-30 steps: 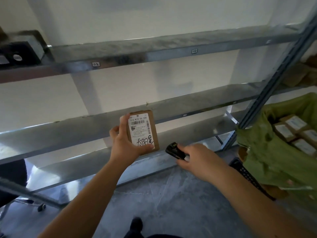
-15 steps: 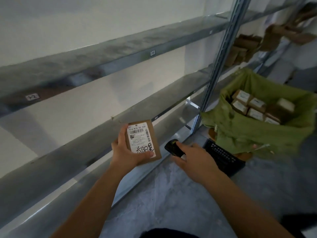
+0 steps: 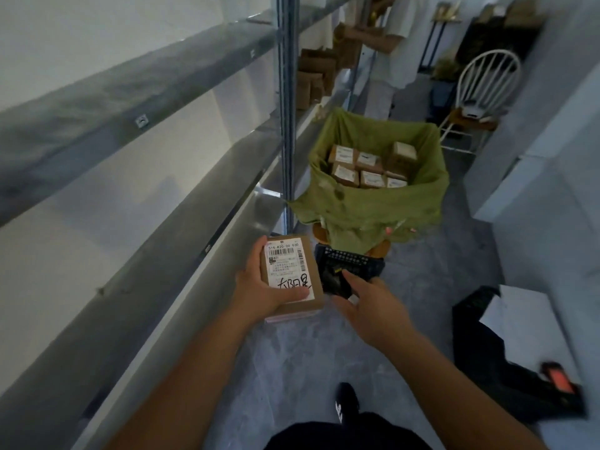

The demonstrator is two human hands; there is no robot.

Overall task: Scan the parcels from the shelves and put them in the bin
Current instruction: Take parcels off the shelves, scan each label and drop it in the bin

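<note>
Head view: the camera has swung from the shelves toward the green-lined bin point(image 3: 373, 216) at upper centre. At centre frame, the left hand point(image 3: 259, 287) grips the labelled parcel point(image 3: 290, 274); the right hand point(image 3: 370, 306) holds the black scanner point(image 3: 334, 280) just beside it. Dropping it in looks next.
</note>
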